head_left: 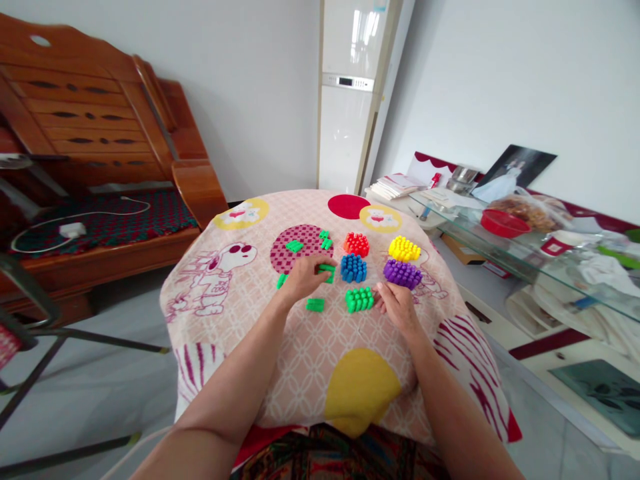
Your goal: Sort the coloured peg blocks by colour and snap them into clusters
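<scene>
My left hand (306,279) reaches over the left-middle of the cloth, thumb and forefinger closed round a small green toy block (328,273). Other small green pieces lie around it: a green piece (295,247) and a green cluster (325,240) beyond, a green block (315,305) nearer me, and one partly hidden by the wrist. My right hand (397,305) rests with loosely bent fingers at the right end of a knobbed green group (359,300); nothing shows in its fingers. Beyond stand a blue group (353,268), a red group (356,244), a purple group (403,273) and a yellow group (405,249).
A patterned tablecloth (300,360) covers the round table. On the right a glass-topped cabinet (465,243) carries papers, a red bowl (505,223) and a photo (517,172). A wooden bench (90,127) stands left, and a tall white air conditioner (345,127) behind.
</scene>
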{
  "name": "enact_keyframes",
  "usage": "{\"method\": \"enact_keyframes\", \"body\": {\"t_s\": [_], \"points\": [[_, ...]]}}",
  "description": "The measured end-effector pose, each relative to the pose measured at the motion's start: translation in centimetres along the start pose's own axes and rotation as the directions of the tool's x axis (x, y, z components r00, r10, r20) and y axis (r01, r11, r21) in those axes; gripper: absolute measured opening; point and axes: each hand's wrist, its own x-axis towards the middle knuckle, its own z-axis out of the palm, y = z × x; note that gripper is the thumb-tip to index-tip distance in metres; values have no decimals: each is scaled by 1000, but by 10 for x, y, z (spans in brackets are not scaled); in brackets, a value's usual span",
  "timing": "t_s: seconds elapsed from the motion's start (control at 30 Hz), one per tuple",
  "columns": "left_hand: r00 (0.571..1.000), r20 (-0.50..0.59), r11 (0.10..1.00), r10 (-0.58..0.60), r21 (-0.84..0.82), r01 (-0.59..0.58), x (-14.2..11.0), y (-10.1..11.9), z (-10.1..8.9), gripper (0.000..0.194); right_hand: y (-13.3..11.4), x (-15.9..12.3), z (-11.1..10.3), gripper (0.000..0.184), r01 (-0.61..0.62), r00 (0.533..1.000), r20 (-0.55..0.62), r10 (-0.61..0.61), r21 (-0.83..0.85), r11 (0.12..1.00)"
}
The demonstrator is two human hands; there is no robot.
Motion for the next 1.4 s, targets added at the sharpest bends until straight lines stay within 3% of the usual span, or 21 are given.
{"method": "enact_keyframes", "body": {"t_s": [0.13, 0.27, 0.53, 0.77, 1.03, 1.2, 1.3, 1.4], "points": [[990, 73, 992, 123, 28, -125, 1, 16, 22, 31, 2, 1, 1, 48, 7, 1000, 6, -7, 2, 1000], [979, 150, 987, 137, 59, -147, 1, 22, 34, 28, 0, 0, 0, 47, 16, 1000, 2, -16, -7, 1000], [975, 213, 997, 70, -55, -60, -3, 19, 31, 35, -5, -1, -1, 47, 23, 1000, 3, -23, -34, 999], [952, 282, 989, 117, 56, -138, -3, 15, 40, 48, -7, -1, -1, 48, 21, 1000, 10, -21, -24, 999], [930, 319, 983, 182, -39, -179, -1, 13, 47, 48, -4, -1, 0, 49, 6, 1000, 17, -5, -21, 1000], [978, 185, 995, 96, -18, -94, -1, 19, 37, 38, -7, -2, -1, 47, 5, 1000, 11, -5, -12, 1000], [999, -29, 999, -15, 40, 16, 4, 13, 17, 24, -14, -3, -1, 48, 13, 1000, 9, -13, -6, 1000], [957, -268, 979, -113, 134, 153, 17, -8, -6, 20, -17, -3, -1, 50, 9, 1000, 7, -9, 2, 1000]]}}
